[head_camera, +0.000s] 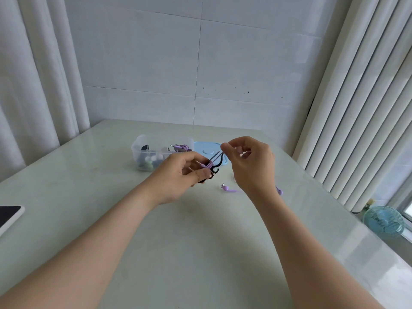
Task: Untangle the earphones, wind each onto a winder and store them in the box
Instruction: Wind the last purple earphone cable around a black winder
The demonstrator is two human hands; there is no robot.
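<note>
Winder (213, 170) gripped in my left hand (178, 175), purple cable (218, 157) pinched between my right hand (249, 168) fingertips, earbud (227, 188) on desk (200, 241) below right hand, box (142, 150) beyond left hand.

Probably a room in a home: a glossy pale table (200, 241) stands against a white tiled wall (200, 63) at 12 o'clock, pleated white curtains (33, 85) hang at 10 and 2 o'clock, and a small blue desk fan (383, 221) sits at 4 o'clock.
</note>
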